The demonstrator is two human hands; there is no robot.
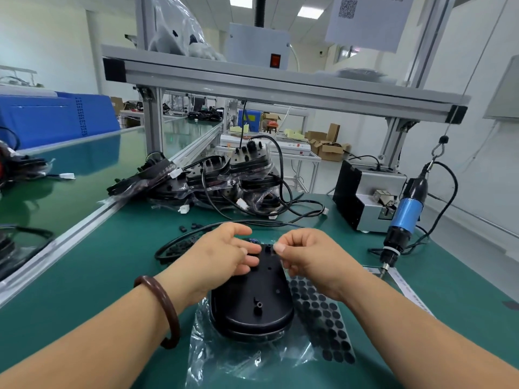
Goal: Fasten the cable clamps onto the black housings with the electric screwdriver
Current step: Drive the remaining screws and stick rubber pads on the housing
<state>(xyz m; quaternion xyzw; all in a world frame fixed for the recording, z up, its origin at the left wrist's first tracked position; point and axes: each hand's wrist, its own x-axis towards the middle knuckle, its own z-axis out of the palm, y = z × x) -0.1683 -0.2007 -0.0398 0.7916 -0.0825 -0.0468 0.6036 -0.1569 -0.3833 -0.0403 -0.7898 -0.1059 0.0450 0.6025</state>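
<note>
Left hand (224, 255) fingers loose, spread, touching black housing (250, 293). Right hand (306, 258) thumb-forefinger pinched at housing's far end; contents unclear. Screwdriver (404, 217) hangs apart.

Bright, even light is pouring from ceiling panels (241, 0) at twelve o'clock. The green mat (92, 158) is throwing soft glare at nine o'clock. Faint shadows are lying under the left hand (224, 254) and right hand (306, 256). Toward the edges the aluminium frame (280, 88) is bowing, and the far room is looking soft.

QR code (347, 7) on hanging paper sheet (370, 29) — no words legible, perhaps too blurred
</note>
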